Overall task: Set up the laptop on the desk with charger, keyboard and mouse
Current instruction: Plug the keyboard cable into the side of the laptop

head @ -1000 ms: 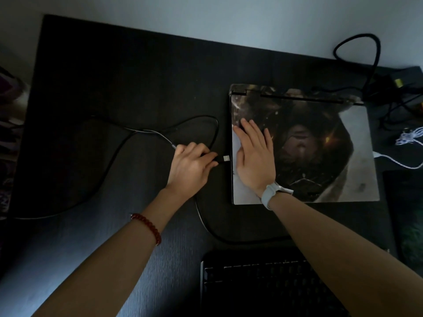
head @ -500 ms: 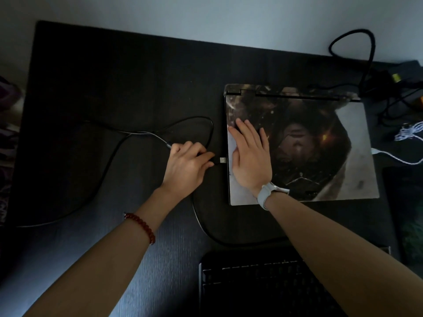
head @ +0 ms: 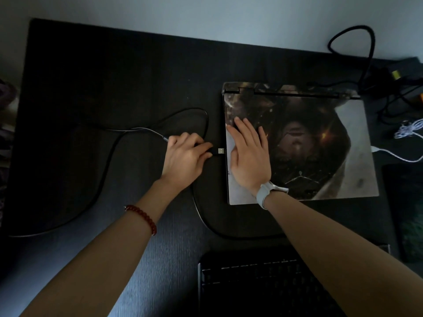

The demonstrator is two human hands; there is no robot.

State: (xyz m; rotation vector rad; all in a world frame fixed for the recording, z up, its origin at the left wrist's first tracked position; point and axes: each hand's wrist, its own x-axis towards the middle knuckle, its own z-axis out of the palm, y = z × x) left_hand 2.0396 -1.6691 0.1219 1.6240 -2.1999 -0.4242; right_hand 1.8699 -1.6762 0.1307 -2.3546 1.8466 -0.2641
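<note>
The closed laptop (head: 297, 143) lies flat on the desk (head: 103, 88), right of centre, with the keyboard (head: 263, 284) at the near edge. The left hand (head: 185, 156) has its fingers pinched on the black shell of a USB plug (head: 220, 151), whose metal tip sits just beside the laptop's left edge, not yet in. The right hand (head: 249, 156) rests flat on the lid, fingers spread, gripping nothing. The plug is small, stiff and light; holding it by the shell close to the tip looks best, since its cable (head: 114, 152) is limp and gives no push. The laptop is likely heavy but may slide, so bracing helps. No containers show.
</note>
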